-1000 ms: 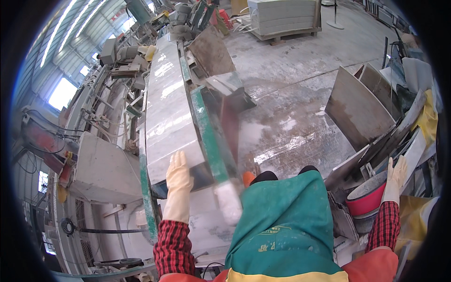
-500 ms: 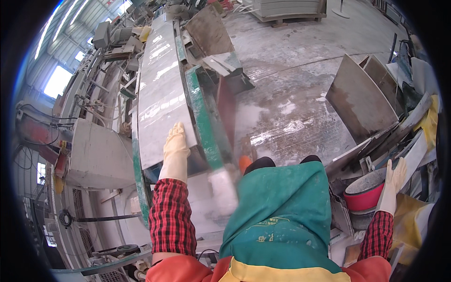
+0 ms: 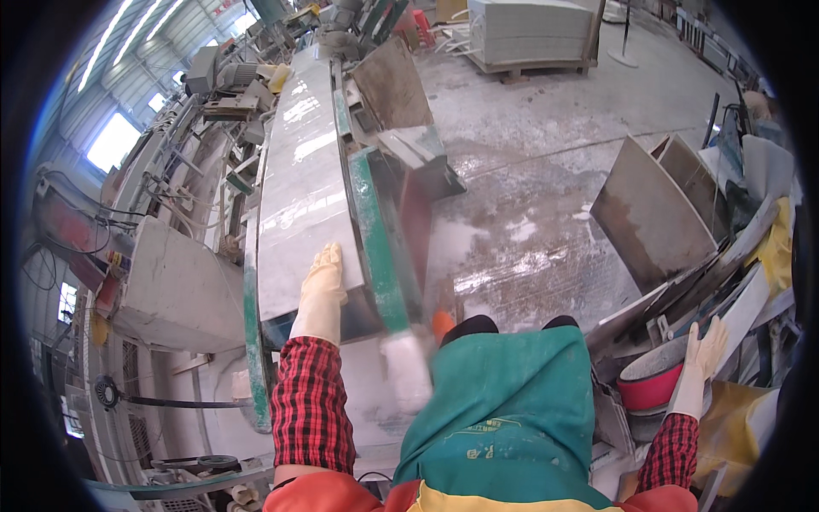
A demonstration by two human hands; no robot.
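Observation:
My left hand [image 3: 321, 288], in a cream rubber glove, lies flat with fingers stretched forward on the near end of a long, wet, pale slab [image 3: 303, 200]. The slab rests on a green-edged machine bed [image 3: 375, 230]. Out to the right, my right hand [image 3: 705, 348], gloved alike, is spread with its fingers apart and nothing in it. It is beside a round tub with a red band [image 3: 650, 391]; whether it touches the tub I cannot tell. A green apron [image 3: 503, 401] covers my lap.
Brown boards [image 3: 653, 213] lean at the right, above scrap strips and yellow sheeting [image 3: 775, 247]. A stack of pale slabs [image 3: 533, 34] stands on a pallet far off. Machine frames and a big pale block [image 3: 183, 282] line the left. The floor [image 3: 520, 239] looks wet.
The whole view has tilted up a little, so things sit lower in the picture. Both hands keep about the same places, the left on the slab, the right by the tub.

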